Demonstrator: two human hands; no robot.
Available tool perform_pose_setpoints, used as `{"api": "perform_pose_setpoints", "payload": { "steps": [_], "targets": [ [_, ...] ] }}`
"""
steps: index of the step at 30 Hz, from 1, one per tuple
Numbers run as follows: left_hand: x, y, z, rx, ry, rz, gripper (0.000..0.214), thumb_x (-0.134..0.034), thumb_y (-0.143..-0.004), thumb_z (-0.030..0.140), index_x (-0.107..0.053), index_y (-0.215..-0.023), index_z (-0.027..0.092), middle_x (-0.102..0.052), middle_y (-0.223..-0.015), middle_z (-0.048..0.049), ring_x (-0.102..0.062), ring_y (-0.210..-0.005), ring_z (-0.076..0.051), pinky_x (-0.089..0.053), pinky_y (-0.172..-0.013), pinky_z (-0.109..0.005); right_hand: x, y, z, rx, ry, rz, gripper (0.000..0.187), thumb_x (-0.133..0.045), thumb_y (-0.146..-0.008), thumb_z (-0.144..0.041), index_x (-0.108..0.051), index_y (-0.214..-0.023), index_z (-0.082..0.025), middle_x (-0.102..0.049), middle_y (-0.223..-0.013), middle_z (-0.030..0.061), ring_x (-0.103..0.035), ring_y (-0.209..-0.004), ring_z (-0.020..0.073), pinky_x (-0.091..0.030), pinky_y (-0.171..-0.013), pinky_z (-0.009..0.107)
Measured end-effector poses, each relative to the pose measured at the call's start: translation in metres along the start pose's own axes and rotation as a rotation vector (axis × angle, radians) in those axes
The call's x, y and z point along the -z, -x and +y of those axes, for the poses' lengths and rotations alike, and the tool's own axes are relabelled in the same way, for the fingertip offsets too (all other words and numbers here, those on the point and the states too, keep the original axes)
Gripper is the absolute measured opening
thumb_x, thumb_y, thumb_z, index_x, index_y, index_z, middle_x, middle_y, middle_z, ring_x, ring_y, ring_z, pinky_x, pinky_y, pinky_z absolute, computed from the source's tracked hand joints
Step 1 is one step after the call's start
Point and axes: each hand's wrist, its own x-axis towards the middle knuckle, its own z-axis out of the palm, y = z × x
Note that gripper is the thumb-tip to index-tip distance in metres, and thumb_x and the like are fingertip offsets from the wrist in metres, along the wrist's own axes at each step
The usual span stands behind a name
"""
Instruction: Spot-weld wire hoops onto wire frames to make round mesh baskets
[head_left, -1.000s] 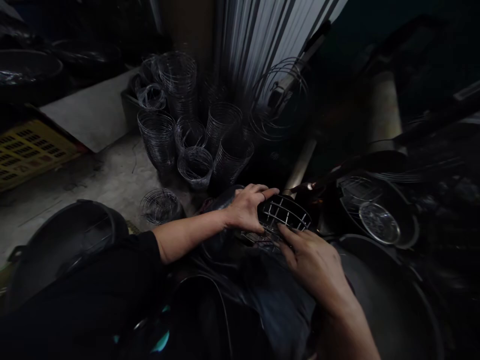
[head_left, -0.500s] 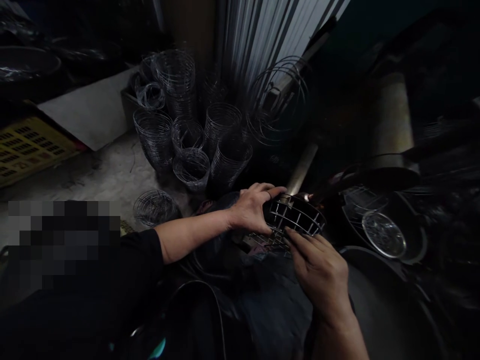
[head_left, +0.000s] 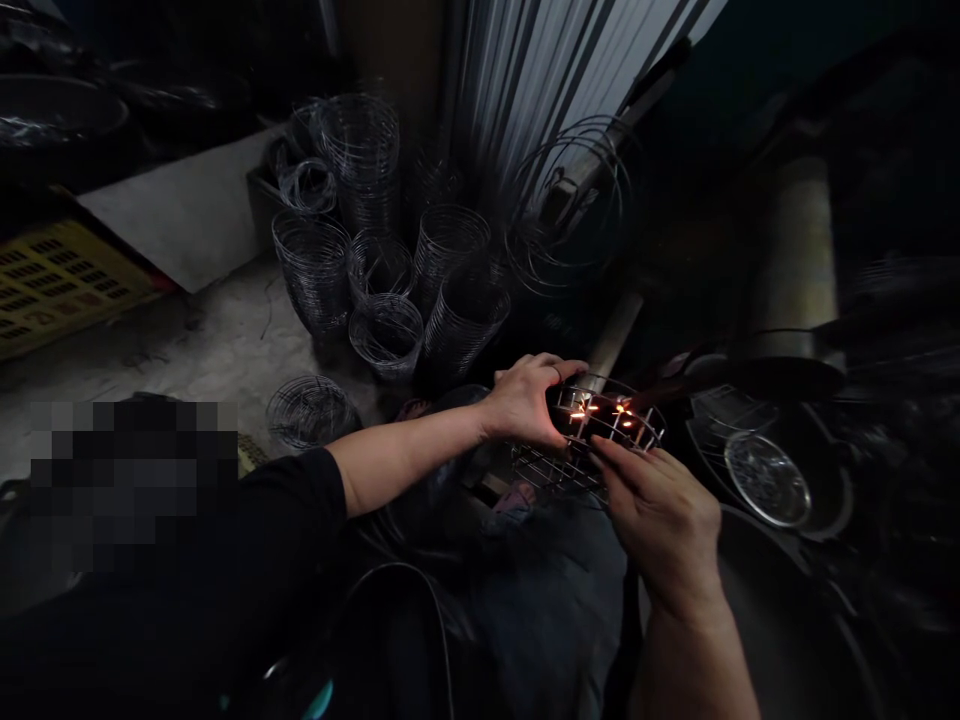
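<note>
Between my hands is a round wire basket (head_left: 646, 428) with a grid of metal wires. My left hand (head_left: 525, 402) grips its left side, thumb and fingers spread around the rim. My right hand (head_left: 664, 510) pinches the near side of the basket with the fingertips. A metal rod (head_left: 616, 335), an electrode-like bar, reaches down to the basket from behind. Orange sparks (head_left: 624, 407) glow at the wires near the rod's end and light my left thumb red. A dark arm of the machine (head_left: 694, 368) comes in from the right.
Several stacks of wire rings (head_left: 311, 270) stand on the floor (head_left: 217, 330) at the left. A yellow crate (head_left: 75, 285) lies farther left. To the right, a basin (head_left: 836, 480) holds a round wire-mesh piece (head_left: 766, 478). A thick metal cylinder (head_left: 799, 250) hangs above.
Orange sparks have appeared at the basket's wires by the rod. Both hands still hold the basket, and the whole view has shifted slightly.
</note>
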Motion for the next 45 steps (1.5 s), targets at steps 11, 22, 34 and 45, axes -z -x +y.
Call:
{"api": "perform_pose_setpoints", "payload": {
  "steps": [11,22,34,45],
  "targets": [
    [0.0,-0.027,-0.003,0.039,-0.005,0.026,0.092,-0.085,-0.046,0.037,-0.054,-0.133,0.023,-0.056,-0.128,-0.0084,-0.052,-0.118,-0.032,-0.044,-0.102,-0.051,-0.009,-0.019,0.021,-0.128,-0.044,0.023,0.026,-0.056,-0.09,-0.036,-0.077,-0.093,-0.021,-0.074,-0.082,0.0057,-0.066,-0.072,0.0192,-0.053,-0.075,0.034],
    [0.003,-0.044,-0.002,0.116,-0.047,0.001,0.104,-0.088,-0.039,0.036,-0.051,-0.136,0.026,-0.05,-0.137,-0.0076,-0.044,-0.127,-0.034,-0.039,-0.105,-0.057,0.002,0.016,-0.017,-0.773,-0.691,0.196,0.04,-0.074,-0.078,-0.039,-0.072,-0.11,-0.015,-0.074,-0.089,0.0081,-0.07,-0.074,0.0205,-0.059,-0.07,0.035],
    [-0.007,-0.028,-0.055,0.078,0.245,-0.005,0.152,-0.093,-0.025,0.044,-0.015,-0.153,0.018,-0.009,-0.161,-0.0185,-0.01,-0.148,-0.037,-0.016,-0.121,-0.052,-0.013,0.052,-0.018,-0.407,-0.446,-0.168,0.049,-0.069,-0.077,-0.043,-0.068,-0.118,-0.016,-0.071,-0.109,0.0128,-0.069,-0.097,0.0283,-0.059,-0.082,0.04],
    [-0.004,0.014,-0.07,0.13,0.416,0.085,0.127,-0.093,-0.027,0.039,-0.041,-0.14,0.01,-0.052,-0.13,-0.0156,-0.051,-0.122,-0.031,-0.039,-0.11,-0.044,0.031,0.017,-0.075,0.056,-0.22,-0.093,0.034,-0.053,-0.094,-0.042,-0.076,-0.089,-0.018,-0.075,-0.081,0.0067,-0.072,-0.073,0.0191,-0.057,-0.064,0.023]
  ]
}}
